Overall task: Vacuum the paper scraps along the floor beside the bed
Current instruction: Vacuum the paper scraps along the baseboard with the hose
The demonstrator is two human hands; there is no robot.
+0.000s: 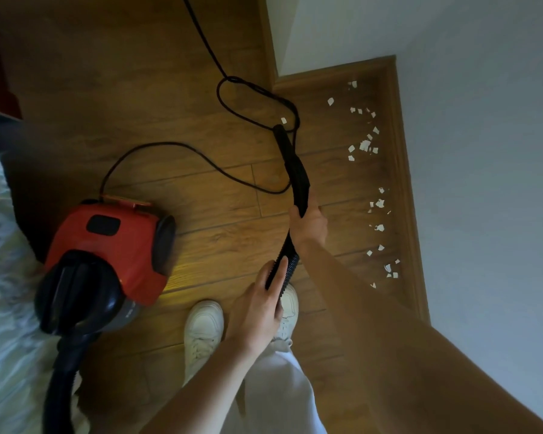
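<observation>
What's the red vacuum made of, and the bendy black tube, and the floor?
The red vacuum looks like hard, shiny plastic: smooth moulded curves with a soft gleam. The black tube seems to be flexible ribbed plastic, judging by its ridges. The floor looks like wood or wood-look laminate: brown planks with grain lines and seams, slightly glossy.

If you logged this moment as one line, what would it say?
right hand grips nozzle | left hand holds hose | paper scraps by skirting, unvacuumed | vacuum on floor
</observation>
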